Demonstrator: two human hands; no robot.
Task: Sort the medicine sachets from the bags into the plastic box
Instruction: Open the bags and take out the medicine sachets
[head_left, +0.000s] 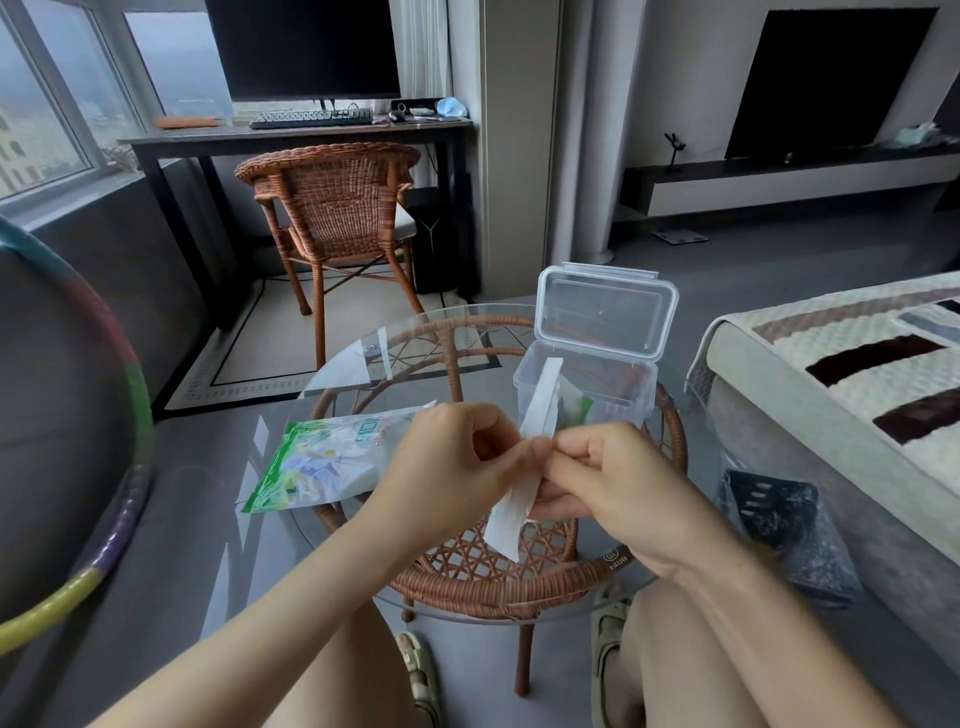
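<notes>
White plastic bag (541, 400) is standing nearly upright between both hands, just in front of the open plastic box (640, 402), above the glass table (332, 364). The left hand (457, 460) and the right hand (608, 480) are pinching its middle with curled fingers. A green-and-white bag (317, 462) is lying flat on the glass, to the left.

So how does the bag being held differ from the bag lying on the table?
The held bag is up off the table, pinched between the left grip and the right grip. The table bag lies flat on the glass table. The held bag shows mostly plain white, seen nearly edge-on. The table bag shows a green and white printed face. Both are outside the open plastic box.
</notes>
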